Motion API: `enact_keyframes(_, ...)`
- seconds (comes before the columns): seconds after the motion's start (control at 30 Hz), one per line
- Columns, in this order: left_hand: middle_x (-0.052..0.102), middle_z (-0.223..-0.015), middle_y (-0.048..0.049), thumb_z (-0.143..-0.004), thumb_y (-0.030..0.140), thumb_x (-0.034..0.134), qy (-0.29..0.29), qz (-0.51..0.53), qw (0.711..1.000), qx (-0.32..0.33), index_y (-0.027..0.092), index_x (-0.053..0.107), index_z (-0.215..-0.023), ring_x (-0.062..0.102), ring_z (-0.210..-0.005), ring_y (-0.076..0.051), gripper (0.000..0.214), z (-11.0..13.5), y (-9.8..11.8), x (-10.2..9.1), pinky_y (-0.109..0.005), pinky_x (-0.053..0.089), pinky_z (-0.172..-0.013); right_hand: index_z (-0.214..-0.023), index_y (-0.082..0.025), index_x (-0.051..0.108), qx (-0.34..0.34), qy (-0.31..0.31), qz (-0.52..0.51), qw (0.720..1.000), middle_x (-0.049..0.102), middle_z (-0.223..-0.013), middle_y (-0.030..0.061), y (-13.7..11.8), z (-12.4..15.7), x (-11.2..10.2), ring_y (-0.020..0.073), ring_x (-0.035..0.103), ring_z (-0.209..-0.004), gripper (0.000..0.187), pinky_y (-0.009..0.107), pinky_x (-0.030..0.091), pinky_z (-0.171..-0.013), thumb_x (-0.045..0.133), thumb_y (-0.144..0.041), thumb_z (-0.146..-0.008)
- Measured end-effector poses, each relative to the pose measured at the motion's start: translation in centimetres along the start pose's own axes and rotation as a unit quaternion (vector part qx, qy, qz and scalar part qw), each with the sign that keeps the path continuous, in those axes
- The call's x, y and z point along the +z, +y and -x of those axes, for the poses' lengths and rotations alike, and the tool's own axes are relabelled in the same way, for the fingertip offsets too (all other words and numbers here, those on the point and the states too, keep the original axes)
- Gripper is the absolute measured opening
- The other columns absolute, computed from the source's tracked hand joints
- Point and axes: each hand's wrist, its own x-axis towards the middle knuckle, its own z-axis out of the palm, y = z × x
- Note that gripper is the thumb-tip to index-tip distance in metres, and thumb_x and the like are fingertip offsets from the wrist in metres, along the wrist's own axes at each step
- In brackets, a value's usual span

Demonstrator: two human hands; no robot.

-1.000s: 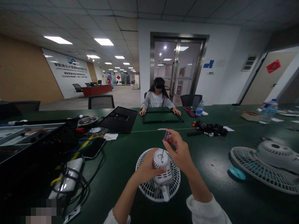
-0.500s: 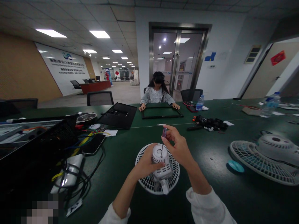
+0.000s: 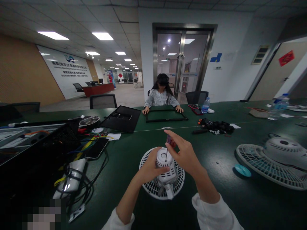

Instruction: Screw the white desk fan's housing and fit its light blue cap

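Note:
A small white fan (image 3: pixel 170 179) lies face down on the green table, its motor housing pointing up and its round grille beneath. My left hand (image 3: pixel 150 167) is wrapped around the housing from the left, thumb across the near side. In my right hand (image 3: pixel 183 151) is a screwdriver (image 3: pixel 168 139) with a purplish handle, pinched between thumb and fingers. Its thin shaft stands nearly upright, with the tip at the top of the housing. Whether the tip sits in a screw cannot be made out.
A second fan (image 3: pixel 275 163) and a turquoise disc (image 3: pixel 242 170) lie on the right. Leftward are a black computer case (image 3: pixel 69 137), a phone (image 3: pixel 97 148) and tangled cables (image 3: pixel 83 179). Across the table a person (image 3: pixel 161 94) holds a black frame (image 3: pixel 166 120). A bottle (image 3: pixel 205 105) stands beyond.
My right index finger has come off the top of the screwdriver handle and stretched forward. The left hand and fan stay put. The other person's hand on the right side has shifted slightly inward.

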Motion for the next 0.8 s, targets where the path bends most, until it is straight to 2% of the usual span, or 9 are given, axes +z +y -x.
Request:
enact_keyframes(0.23, 0.043, -0.133, -0.0121, -0.068, 0.031, 0.071, 0.009, -0.013, 1.000, -0.009, 0.020, 0.035, -0.131, 0.040, -0.124, -0.028, 0.074, -0.07, 0.12, 0.18, -0.046, 0.028, -0.107, -0.133, -0.020, 0.042, -0.033, 0.005, 0.043, 0.998, 0.065, -0.092, 0.0075, -0.35, 0.16, -0.27, 0.0174, 0.060, -0.076, 0.047, 0.032, 0.053, -0.069, 0.044, -0.015, -0.086)
enact_keyframes(0.8, 0.041, -0.136, -0.0120, -0.068, 0.033, 0.070, 0.008, -0.018, 1.000, -0.022, 0.022, 0.035, -0.132, 0.039, -0.125, -0.029, 0.074, 0.05, 0.14, 0.02, -0.048, 0.027, -0.108, -0.135, -0.018, 0.040, -0.036, 0.010, 0.074, 0.997, 0.064, -0.090, 0.0092, -0.64, 0.22, -0.54, 0.0197, 0.060, -0.078, 0.049, 0.036, 0.054, -0.070, 0.041, -0.015, -0.087)
